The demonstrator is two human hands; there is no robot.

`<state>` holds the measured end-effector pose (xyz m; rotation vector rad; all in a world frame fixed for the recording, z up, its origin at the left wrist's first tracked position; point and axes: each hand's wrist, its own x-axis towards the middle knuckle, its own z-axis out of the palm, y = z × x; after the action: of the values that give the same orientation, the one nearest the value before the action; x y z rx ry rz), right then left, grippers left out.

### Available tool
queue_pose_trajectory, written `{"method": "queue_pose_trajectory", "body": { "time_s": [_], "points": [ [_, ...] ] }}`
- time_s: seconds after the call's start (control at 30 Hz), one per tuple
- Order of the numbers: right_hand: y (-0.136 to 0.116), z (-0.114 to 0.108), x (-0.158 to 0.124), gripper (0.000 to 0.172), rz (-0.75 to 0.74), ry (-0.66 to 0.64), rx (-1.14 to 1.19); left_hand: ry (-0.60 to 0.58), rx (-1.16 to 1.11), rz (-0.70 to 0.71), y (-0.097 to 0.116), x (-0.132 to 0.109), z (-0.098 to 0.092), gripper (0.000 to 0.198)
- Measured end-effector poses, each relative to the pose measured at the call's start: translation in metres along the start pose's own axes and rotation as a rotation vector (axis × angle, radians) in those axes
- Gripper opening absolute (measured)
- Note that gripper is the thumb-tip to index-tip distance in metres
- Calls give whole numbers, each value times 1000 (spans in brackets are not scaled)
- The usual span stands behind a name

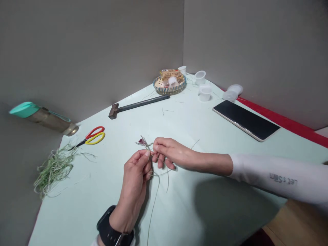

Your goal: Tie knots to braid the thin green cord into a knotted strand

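Note:
Near the middle of the table, my left hand (138, 165) pinches thin green cord (155, 194) between thumb and fingertips. Just right of it, my right hand (170, 152) has its thumb and forefinger closed on the cord too, its other fingers curled below. A small piece with silvery prongs and a dark red part (140, 140) lies just beyond my fingertips, joined to the cord. Loose cord ends trail down toward the near edge and out past my right hand. The exact crossing of the strands is hidden by my fingers.
A tangle of green cord (55, 171), scissors (95, 135) and a bottle (48, 119) are at the left. Farther back lie a hammer (140, 104) and a basket (170, 91). White cups (205, 93) and a phone (246, 119) are at the right.

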<state>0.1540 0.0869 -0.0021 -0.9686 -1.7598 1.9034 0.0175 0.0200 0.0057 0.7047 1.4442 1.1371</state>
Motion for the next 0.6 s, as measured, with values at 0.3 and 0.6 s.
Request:
{"method": "queue_pose_trajectory", "body": {
  "time_s": [0.3,0.6],
  "points": [
    [5,2,-3,29,-17,70,80,53,-2,14,-1,-6,2,22],
    [3,2,-11,19,-158,96,131,160,-3,88,-7,-15,7,22]
  ]
}}
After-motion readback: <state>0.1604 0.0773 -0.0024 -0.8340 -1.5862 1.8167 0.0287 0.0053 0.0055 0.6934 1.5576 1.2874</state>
